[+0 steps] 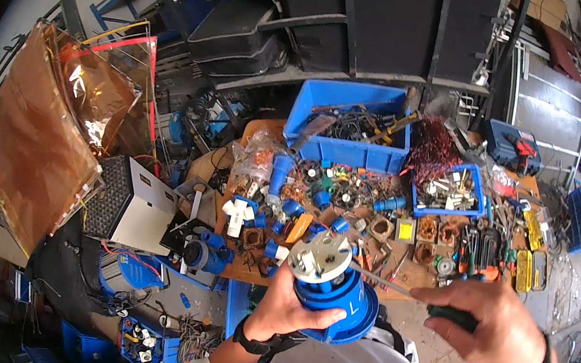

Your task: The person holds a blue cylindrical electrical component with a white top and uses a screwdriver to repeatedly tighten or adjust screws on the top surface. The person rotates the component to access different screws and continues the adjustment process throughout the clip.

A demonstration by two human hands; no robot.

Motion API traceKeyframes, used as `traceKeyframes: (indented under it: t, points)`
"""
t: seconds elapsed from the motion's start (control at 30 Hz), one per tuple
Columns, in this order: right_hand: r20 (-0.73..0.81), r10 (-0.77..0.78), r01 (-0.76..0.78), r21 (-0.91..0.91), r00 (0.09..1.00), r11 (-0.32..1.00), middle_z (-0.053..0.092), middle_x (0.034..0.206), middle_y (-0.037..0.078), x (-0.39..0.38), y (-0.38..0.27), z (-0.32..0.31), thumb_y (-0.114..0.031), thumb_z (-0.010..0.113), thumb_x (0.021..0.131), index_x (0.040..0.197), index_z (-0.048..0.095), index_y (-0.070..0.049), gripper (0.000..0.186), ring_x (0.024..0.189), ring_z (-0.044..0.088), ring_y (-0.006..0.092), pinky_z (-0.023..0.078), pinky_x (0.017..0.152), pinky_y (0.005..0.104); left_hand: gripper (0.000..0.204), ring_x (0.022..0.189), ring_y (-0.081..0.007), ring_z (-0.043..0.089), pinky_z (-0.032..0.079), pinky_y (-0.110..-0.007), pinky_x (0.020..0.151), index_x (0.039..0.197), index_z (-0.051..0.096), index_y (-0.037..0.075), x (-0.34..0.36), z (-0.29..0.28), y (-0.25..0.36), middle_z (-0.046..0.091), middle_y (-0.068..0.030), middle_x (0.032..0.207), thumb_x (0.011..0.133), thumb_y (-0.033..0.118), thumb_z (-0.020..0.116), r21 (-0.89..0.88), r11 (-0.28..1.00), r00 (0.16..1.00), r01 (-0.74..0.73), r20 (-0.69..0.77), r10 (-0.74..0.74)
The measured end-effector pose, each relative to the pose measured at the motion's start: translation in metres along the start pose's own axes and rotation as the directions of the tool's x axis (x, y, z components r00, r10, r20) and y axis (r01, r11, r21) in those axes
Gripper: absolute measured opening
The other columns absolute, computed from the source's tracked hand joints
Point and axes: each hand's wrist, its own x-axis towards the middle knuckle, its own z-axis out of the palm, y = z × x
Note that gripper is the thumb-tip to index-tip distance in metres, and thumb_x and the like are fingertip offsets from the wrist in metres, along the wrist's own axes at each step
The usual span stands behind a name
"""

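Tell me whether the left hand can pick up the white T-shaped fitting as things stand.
Probably not: the left hand is wrapped around the blue housing, so it isn't free, though nothing appears to cover the white T-shaped fitting.

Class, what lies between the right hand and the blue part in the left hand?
In the head view, a screwdriver's metal shaft stretches from the right hand toward the white disc on the blue part.

Whitish light is flaring at the right edge, glare is glinting off the crinkled amber film (100,95), the black panels (396,25) are looking dim, and fisheye distortion is bending lines toward black corners.
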Motion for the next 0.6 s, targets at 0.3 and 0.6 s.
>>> traceKeyframes:
  t: [0.3,0.6]
  points:
    - [0.036,0.071,-0.074,0.085,0.997,0.994,0.074,0.107,0.019,0.010,-0.005,0.003,0.000,0.073,0.084,0.121,0.069,-0.001,0.038,0.092,0.074,0.0348,0.058,0.078,0.0376,0.091,0.116,-0.0191,0.061,0.049,-0.037,0.103,0.142,0.046,-0.002,-0.004,-0.005,0.004,0.062,-0.0103,0.128,0.068,0.025,0.094,-0.039,0.988,0.988,0.147,-0.042,-0.149]
    - [0.367,0.336,-0.493,0.729,0.867,0.475,0.059,0.074,0.001,0.026,0.020,0.016,-0.007,0.065,0.099,0.130,0.061,-0.003,0.032,0.052,0.046,0.0035,0.033,0.042,0.0207,0.092,0.111,-0.0196,0.064,0.051,-0.038,0.100,0.141,0.048,0.001,-0.002,-0.016,-0.004,0.063,-0.0100,0.124,0.068,0.033,0.094,-0.171,0.965,0.978,0.197,-0.032,-0.205]
